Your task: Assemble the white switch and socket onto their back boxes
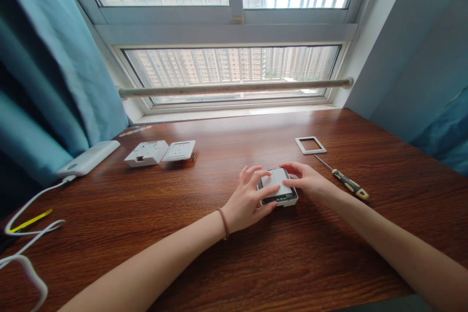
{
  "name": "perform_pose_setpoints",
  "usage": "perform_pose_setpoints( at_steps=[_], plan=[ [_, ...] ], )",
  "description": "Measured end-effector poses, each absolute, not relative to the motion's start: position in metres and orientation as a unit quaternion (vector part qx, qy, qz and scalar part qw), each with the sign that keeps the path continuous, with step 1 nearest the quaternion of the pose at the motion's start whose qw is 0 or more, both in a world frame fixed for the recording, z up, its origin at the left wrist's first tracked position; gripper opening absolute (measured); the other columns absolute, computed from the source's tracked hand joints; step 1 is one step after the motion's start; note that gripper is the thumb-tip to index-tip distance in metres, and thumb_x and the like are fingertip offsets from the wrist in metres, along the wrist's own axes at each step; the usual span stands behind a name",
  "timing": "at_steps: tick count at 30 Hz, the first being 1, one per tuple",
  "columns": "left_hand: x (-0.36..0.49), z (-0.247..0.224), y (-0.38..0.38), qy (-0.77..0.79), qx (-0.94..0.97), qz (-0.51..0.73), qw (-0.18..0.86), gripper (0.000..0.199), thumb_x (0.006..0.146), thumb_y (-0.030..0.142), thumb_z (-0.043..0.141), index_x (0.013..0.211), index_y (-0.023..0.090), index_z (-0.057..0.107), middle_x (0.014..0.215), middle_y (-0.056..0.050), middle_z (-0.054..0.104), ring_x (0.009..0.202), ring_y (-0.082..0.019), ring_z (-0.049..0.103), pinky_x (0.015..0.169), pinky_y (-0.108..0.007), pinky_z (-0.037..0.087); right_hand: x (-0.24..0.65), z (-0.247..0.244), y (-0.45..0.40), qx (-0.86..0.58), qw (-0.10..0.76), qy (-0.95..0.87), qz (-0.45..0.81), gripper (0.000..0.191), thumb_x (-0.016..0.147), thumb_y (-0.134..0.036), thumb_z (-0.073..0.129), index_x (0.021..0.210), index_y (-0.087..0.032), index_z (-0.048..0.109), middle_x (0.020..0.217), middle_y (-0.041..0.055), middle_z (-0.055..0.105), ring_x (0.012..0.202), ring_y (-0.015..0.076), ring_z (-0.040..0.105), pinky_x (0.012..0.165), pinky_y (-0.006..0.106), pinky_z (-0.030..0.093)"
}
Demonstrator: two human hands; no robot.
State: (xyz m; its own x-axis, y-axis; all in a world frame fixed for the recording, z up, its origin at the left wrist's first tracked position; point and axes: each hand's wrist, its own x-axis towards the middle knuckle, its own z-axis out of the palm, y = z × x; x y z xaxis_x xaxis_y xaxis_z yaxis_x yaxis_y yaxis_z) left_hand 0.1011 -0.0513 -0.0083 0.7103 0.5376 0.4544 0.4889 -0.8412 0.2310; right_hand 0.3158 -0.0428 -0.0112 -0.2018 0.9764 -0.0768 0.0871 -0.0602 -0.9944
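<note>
In the middle of the desk lies a two-rocker wall switch (pixel 281 186) in a white mounting box, its dark inner frame bare around the rockers. My left hand (pixel 250 194) grips it from the left, fingers across the top and thumb at the near edge. From the right, my right hand (pixel 303 179) pinches its far corner, thumb on the rocker. A white square cover frame (pixel 310 146) lies beyond on the right. Beside my right forearm rests a screwdriver (pixel 349 184) with a black and cream handle, its tip toward the frame.
At the left stand a white mounting box (pixel 146 153) and a socket faceplate (pixel 179 151), with small brass screws (pixel 194 158) by it. Farther left are a white power bank (pixel 89 158) with a white cable (pixel 34 200), a yellow stick (pixel 32 220) and a blue curtain (pixel 62 58).
</note>
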Motion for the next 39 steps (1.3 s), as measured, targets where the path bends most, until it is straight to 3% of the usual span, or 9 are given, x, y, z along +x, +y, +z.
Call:
perform_pose_setpoints(
  at_steps=[5, 10, 16, 23, 28, 32, 39],
  plan=[
    [0.102, -0.006, -0.052, 0.269, 0.93, 0.241, 0.065, 0.032, 0.082, 0.033, 0.05, 0.113, 0.026, 0.055, 0.122, -0.005, 0.054, 0.125, -0.028, 0.027, 0.104, -0.053, 0.013, 0.318, -0.014, -0.04, -0.49, 0.395, -0.578, 0.519, 0.043, 0.061, -0.022, 0.07, 0.102, -0.016, 0.058, 0.108, 0.0087, 0.061, 0.104, 0.0243, 0.055, 0.091, 0.04, 0.042],
    [0.103, 0.002, -0.055, 0.271, 0.931, 0.234, 0.068, 0.03, 0.084, 0.035, 0.047, 0.111, 0.026, 0.056, 0.12, -0.003, 0.057, 0.121, -0.025, 0.037, 0.105, -0.052, 0.006, 0.319, -0.015, -0.038, -0.502, 0.394, -0.599, 0.484, 0.044, 0.061, -0.019, 0.07, 0.102, -0.015, 0.057, 0.105, 0.0079, 0.062, 0.101, 0.0232, 0.055, 0.092, 0.04, 0.041],
    [0.106, 0.008, -0.06, 0.28, 0.927, 0.245, 0.042, 0.027, 0.08, 0.036, 0.051, 0.104, 0.028, 0.059, 0.113, -0.002, 0.061, 0.111, -0.022, 0.048, 0.105, -0.052, 0.0, 0.315, -0.016, -0.036, -0.521, 0.402, -0.548, 0.516, 0.039, 0.056, -0.017, 0.07, 0.093, -0.017, 0.058, 0.093, 0.0051, 0.063, 0.093, 0.0222, 0.058, 0.081, 0.036, 0.046],
    [0.107, -0.007, -0.059, 0.265, 0.927, 0.264, 0.008, 0.031, 0.082, 0.033, 0.049, 0.112, 0.026, 0.055, 0.118, -0.004, 0.059, 0.114, -0.023, 0.047, 0.106, -0.052, 0.003, 0.317, -0.023, -0.039, -0.476, 0.433, -0.518, 0.564, 0.043, 0.058, -0.019, 0.071, 0.099, -0.019, 0.058, 0.104, 0.005, 0.062, 0.103, 0.0211, 0.055, 0.089, 0.034, 0.043],
    [0.104, -0.013, -0.057, 0.24, 0.934, 0.264, -0.011, 0.037, 0.082, 0.028, 0.049, 0.12, 0.026, 0.051, 0.123, -0.007, 0.054, 0.122, -0.026, 0.037, 0.105, -0.053, 0.013, 0.32, -0.02, -0.041, -0.45, 0.407, -0.531, 0.591, 0.052, 0.058, -0.021, 0.074, 0.106, -0.02, 0.055, 0.107, 0.0049, 0.062, 0.104, 0.0214, 0.055, 0.091, 0.036, 0.043],
    [0.101, -0.016, -0.055, 0.215, 0.94, 0.265, -0.02, 0.041, 0.082, 0.023, 0.049, 0.123, 0.029, 0.048, 0.124, -0.006, 0.053, 0.124, -0.027, 0.035, 0.104, -0.054, 0.015, 0.32, -0.017, -0.042, -0.462, 0.381, -0.547, 0.585, 0.066, 0.052, -0.019, 0.078, 0.112, -0.02, 0.051, 0.114, 0.0061, 0.059, 0.109, 0.0225, 0.052, 0.093, 0.037, 0.042],
    [0.1, -0.015, -0.054, 0.201, 0.944, 0.261, 0.001, 0.041, 0.083, 0.023, 0.047, 0.124, 0.025, 0.047, 0.125, -0.007, 0.053, 0.125, -0.027, 0.034, 0.105, -0.053, 0.016, 0.32, -0.018, -0.042, -0.472, 0.379, -0.595, 0.529, 0.072, 0.054, -0.024, 0.078, 0.119, -0.021, 0.047, 0.129, 0.0098, 0.047, 0.111, 0.024, 0.052, 0.093, 0.038, 0.043]
  ],
)
